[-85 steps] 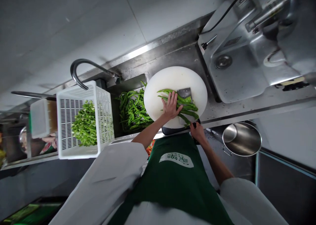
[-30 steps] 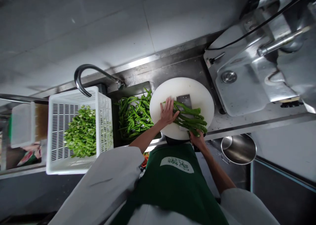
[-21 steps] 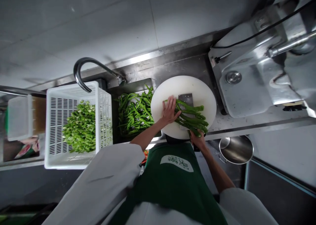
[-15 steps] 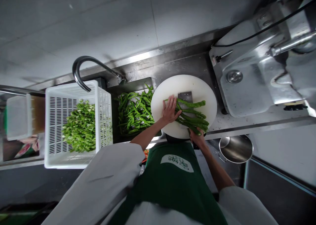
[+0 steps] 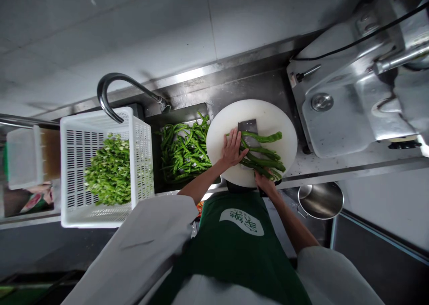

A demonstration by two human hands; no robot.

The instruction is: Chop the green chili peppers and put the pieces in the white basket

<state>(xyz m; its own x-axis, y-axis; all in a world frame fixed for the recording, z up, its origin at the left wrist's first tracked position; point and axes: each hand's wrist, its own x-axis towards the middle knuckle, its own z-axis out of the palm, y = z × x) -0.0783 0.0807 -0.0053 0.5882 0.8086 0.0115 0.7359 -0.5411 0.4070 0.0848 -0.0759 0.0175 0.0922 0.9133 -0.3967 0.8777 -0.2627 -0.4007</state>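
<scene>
A round white cutting board (image 5: 268,115) lies on the steel counter in front of me. A bunch of long green peppers (image 5: 264,156) lies across it. My left hand (image 5: 232,148) rests flat on the stem ends of the peppers, fingers spread. A cleaver blade (image 5: 247,126) stands on the board just right of those fingers, partly under the peppers. My right hand (image 5: 264,183) is at the board's near edge, closed round the cleaver's handle, which is mostly hidden.
A sink full of whole green peppers (image 5: 182,148) sits left of the board under a curved faucet (image 5: 109,93). A white slotted basket (image 5: 140,157) holds chopped greens. A steel machine (image 5: 348,104) stands at the right. A steel pot (image 5: 321,200) sits below the counter edge.
The peppers have been drawn together and turned to lie more level across the board. The cleaver blade has shifted slightly left toward my left hand. Both hands stay on the board.
</scene>
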